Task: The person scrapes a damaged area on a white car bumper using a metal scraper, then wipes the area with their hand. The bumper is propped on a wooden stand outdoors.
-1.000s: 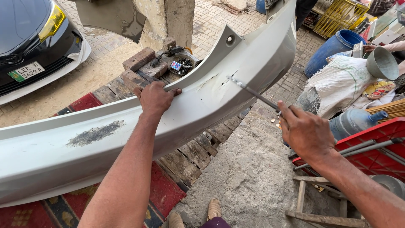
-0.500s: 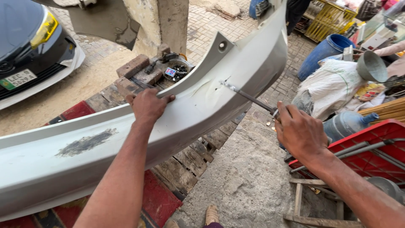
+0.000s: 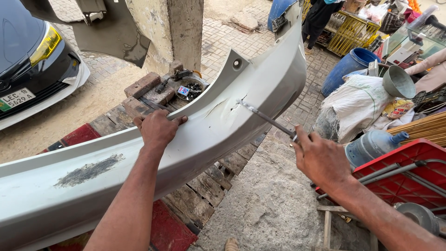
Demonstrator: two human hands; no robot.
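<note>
A long silver car bumper (image 3: 153, 158) ran from the lower left of the frame up to the upper right, lying across a worn wooden pallet (image 3: 200, 195). The left hand (image 3: 158, 129) was pressed on its top edge at the centre, fingers curled over the rim, the grip clamped on the bumper. The right hand (image 3: 320, 160), right of centre, had its grip closed around the handle end of a thin metal rod (image 3: 267, 118), whose tip met a cracked dent near the middle.

The bumper looked light for its length and springy rather than stiff, with a smooth painted skin that could slip; the rolled top edge seemed the surest hold — the split spot looked weak.

A white car's number plate (image 3: 16, 98) showed at the left edge. A small bright-coloured packet (image 3: 183, 91) lay by a round bowl of screws (image 3: 191, 88) at upper centre, and a printed wrapper (image 3: 395, 110) sat on a white sack (image 3: 357, 109) at right.
</note>
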